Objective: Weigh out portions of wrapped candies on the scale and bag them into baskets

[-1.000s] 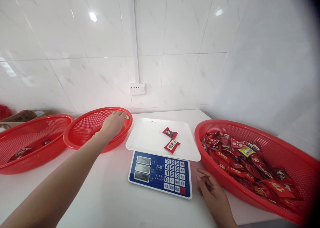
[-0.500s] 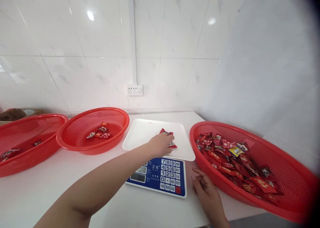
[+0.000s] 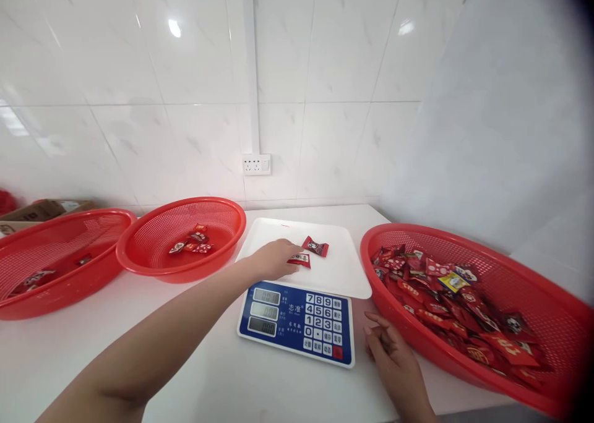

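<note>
On the white tray (image 3: 338, 265) of a blue-faced scale (image 3: 297, 324) lie two small red candy packets. My left hand (image 3: 277, 259) reaches over the tray, its fingers on or just over the nearer packet (image 3: 301, 260); whether it grips the packet cannot be made out. The other packet (image 3: 315, 246) lies free, a little farther back and to the right. My right hand (image 3: 388, 349) rests beside the scale's right edge, fingers loosely curled and partly apart, with nothing in it.
A large red basket (image 3: 436, 231) with many candy packets stands at the right. To the left are a round red basket (image 3: 143, 268) with several packets and another red basket (image 3: 60, 296) with a few. A cardboard box (image 3: 41, 211) sits behind, by the wall.
My left hand has moved left across the tray, and the two packets now show apart. The view has shifted slightly, uncovering the scale's displays. My right hand keeps its pose.
</note>
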### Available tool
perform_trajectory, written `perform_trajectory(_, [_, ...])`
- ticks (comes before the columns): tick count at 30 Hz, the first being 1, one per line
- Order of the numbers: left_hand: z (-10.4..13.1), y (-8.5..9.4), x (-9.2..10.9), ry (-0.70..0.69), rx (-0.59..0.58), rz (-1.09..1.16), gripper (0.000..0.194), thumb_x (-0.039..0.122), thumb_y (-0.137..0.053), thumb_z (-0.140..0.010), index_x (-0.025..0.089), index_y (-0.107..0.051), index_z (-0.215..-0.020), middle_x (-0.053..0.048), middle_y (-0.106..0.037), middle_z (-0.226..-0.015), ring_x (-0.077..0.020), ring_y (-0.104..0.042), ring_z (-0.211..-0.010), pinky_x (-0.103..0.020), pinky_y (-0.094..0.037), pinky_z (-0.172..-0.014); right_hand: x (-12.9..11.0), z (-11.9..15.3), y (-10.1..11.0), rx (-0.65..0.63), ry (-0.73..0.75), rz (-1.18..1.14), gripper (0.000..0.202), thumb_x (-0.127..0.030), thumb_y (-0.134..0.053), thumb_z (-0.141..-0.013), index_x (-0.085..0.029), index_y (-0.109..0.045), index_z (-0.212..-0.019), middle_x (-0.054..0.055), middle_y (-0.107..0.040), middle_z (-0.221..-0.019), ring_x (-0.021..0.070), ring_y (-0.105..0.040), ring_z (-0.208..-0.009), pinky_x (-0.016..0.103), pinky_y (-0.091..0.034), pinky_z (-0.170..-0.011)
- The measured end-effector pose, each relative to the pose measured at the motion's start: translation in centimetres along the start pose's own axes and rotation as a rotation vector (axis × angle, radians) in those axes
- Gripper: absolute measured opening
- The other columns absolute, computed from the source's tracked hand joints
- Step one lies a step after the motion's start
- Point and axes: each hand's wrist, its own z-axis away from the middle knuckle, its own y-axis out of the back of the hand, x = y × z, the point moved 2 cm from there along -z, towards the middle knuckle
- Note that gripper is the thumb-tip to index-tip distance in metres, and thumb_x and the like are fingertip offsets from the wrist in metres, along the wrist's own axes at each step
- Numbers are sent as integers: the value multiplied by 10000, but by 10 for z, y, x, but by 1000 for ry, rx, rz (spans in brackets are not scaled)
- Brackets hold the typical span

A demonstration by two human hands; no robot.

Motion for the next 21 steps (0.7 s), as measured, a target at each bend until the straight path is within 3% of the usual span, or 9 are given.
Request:
perform_trajectory(4, [-4,0,1,22,32,-49,414,285,-506,-798,301,-522,-1211,-15,-599,-1174,-177,-581,-1040,-261,-454,-861,0,0,1,0,3,19,459,-541,-587,-728,-189,-554,-1022,-59,-468,-532,147,-484,-509,262,-407,-493])
perform_trajectory(8, [18,33,-41,301,218,-171,374,233,-431,-832,238,-511,-1197,-99,-568,-1173,-254,-606,-973,-366,-487,-768,4,0,1,-2,-6,15,451,-544,-573,-747,-198,-555,-1037,-62,-455,-546,142,-479,-506,260,-406,-495])
perform_trajectory(10, [30,50,-62,405,295,-231,377,257,-426,-847,157,-505,-1202,-169,-548,-1188,-332,-545,-1074,-470,-454,-831,5,0,1,-9,-11,11,442,-538,-574,-750,-203,-556,-1038,-59,-459,-560,141,-484,-515,258,-409,-501])
perform_trajectory(12, [33,56,-71,397,322,-266,350,269,-417,-867,128,-541,-1162,-175,-540,-1222,-349,-454,-1187,-519,-366,-950,5,0,0,-18,-22,10,435,-530,-576,-747,-204,-557,-1035,-57,-464,-566,140,-483,-515,257,-411,-500])
perform_trajectory(14, [23,49,-62,298,303,-267,337,267,-361,-903,150,-565,-1144,-127,-537,-1266,-295,-407,-1246,-463,-316,-1026,4,0,0,-14,-24,10,432,-522,-579,-742,-202,-558,-1032,-60,-459,-559,137,-471,-503,257,-409,-491])
perform_trajectory(17, [-7,20,-26,79,222,-228,362,281,-316,-933,218,-512,-1230,-31,-518,-1324,-192,-363,-1299,-332,-305,-1063,3,-1,0,-7,-14,11,437,-517,-583,-733,-196,-551,-1028,-64,-452,-548,141,-475,-505,259,-409,-493])
perform_trajectory(21, [-47,-16,17,-119,129,-186,391,308,-389,-914,255,-440,-1298,2,-509,-1336,-171,-348,-1312,-307,-284,-1079,3,-1,0,8,1,14,441,-513,-574,-741,-188,-537,-1037,-63,-448,-549,145,-482,-519,263,-412,-500])
